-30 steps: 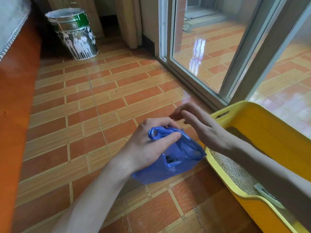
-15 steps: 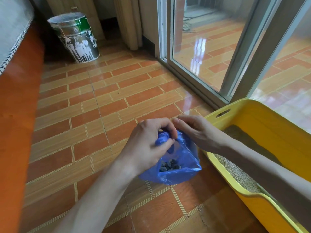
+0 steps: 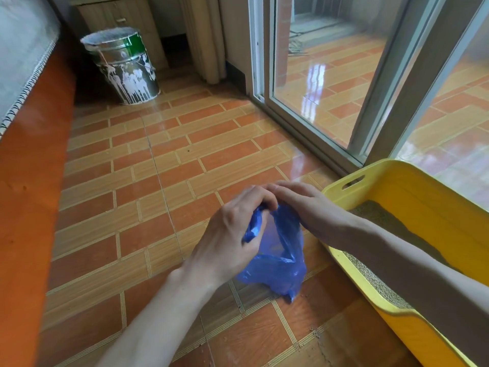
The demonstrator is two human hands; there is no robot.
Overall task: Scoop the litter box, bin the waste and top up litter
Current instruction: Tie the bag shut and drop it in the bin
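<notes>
While both hands curl together | left (image 3: 232, 234), right (image 3: 304, 207) pinch blue bag (image 3: 277, 260) mouth

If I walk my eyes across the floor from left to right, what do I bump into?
Paint-splashed metal bucket → left hand → blue bag → right hand → yellow litter box.

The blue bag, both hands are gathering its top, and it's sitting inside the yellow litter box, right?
Not quite. Both the left hand and right hand are gathering the top of the blue bag, but the head view shows it on the tiled floor beside the yellow litter box, not inside it.
</notes>
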